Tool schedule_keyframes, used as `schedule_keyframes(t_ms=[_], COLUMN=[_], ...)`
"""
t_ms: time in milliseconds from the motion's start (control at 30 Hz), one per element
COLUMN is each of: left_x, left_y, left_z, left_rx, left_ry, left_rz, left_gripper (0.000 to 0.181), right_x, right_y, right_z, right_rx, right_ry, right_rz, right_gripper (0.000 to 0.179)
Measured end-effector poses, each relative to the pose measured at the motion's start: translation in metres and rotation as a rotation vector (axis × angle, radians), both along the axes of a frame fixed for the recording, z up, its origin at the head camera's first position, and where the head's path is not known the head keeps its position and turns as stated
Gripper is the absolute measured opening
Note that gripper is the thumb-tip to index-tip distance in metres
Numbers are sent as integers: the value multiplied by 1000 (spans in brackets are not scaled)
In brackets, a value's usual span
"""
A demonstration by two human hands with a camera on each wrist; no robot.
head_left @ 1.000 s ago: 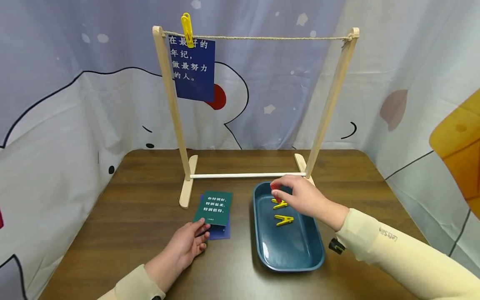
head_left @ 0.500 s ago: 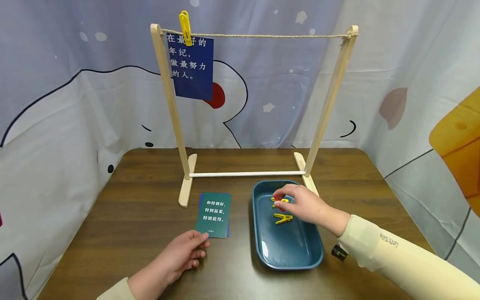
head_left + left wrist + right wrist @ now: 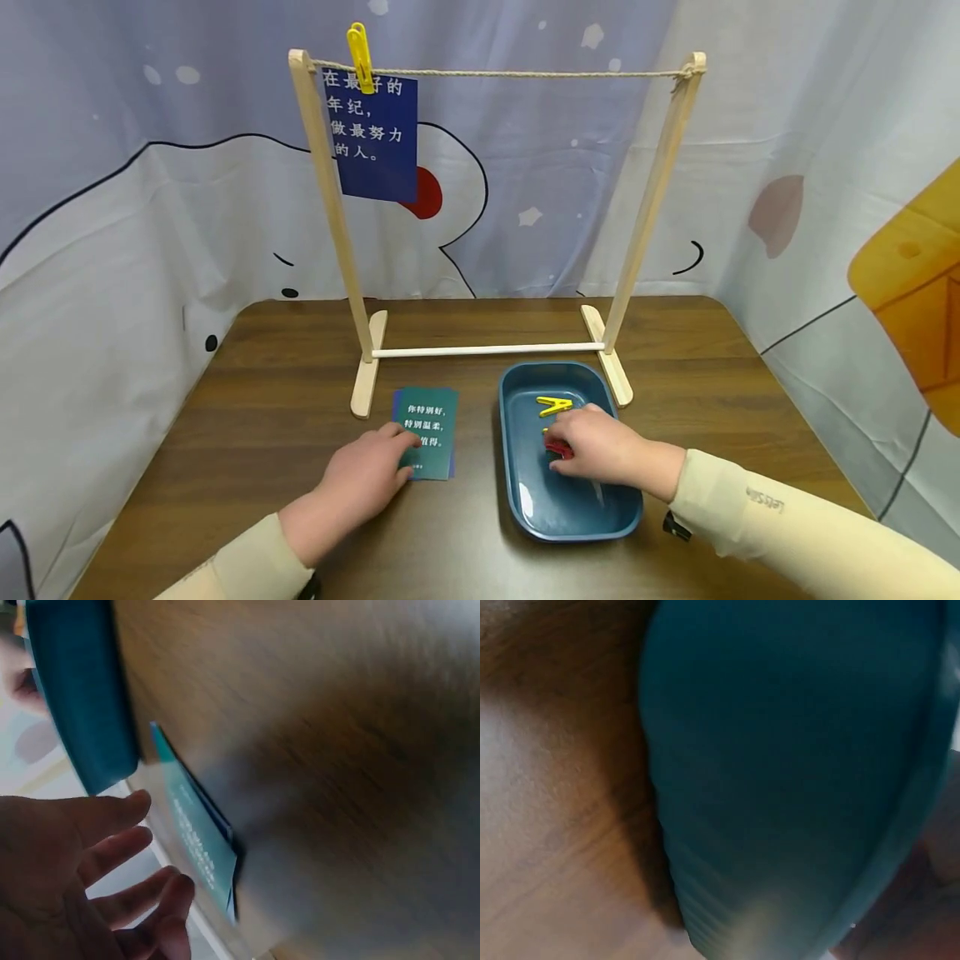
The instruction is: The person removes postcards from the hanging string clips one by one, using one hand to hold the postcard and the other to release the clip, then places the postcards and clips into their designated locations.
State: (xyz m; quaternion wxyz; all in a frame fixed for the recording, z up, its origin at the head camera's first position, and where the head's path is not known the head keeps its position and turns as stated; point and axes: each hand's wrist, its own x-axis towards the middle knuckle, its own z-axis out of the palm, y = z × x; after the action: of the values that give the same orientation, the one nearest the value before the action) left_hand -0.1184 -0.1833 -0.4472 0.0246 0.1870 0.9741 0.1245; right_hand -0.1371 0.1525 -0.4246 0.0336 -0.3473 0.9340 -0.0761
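Tray [image 3: 555, 510] with yellow clothespins [image 3: 552, 406], right hand [image 3: 600, 444] around red clothespin [image 3: 558, 450], left hand [image 3: 367, 475] loose

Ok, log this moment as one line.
left hand: over green card | right hand: holds red clip | tray: yellow clips inside | rope: blue card clipped on

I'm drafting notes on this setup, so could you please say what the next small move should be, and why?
Probably the left hand should pinch and lift the green card: that hand is partly over it, the right hand holds a red clothespin, and the rope has bare length beside the blue card clipped there by a yellow clothespin.
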Motion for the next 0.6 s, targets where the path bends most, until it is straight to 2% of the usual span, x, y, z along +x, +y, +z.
schedule_keyframes(t_ms=[200, 367, 600], left_x=[-6, -6, -9], left_y=[4, 5, 6], left_z=[-7, -8, -10], left_rx=[-103, -113, -125], left_ry=[-45, -53, -25], left_rz=[-26, -12, 3], left_gripper=[48, 49, 49], right_x=[1, -1, -1], right_y=[-2, -2, 3], right_z=[-9, -12, -10], right_rx=[101, 119, 96], right_ry=[-27, -35, 0], right_rz=[22, 31, 50], right_gripper=[22, 24, 23])
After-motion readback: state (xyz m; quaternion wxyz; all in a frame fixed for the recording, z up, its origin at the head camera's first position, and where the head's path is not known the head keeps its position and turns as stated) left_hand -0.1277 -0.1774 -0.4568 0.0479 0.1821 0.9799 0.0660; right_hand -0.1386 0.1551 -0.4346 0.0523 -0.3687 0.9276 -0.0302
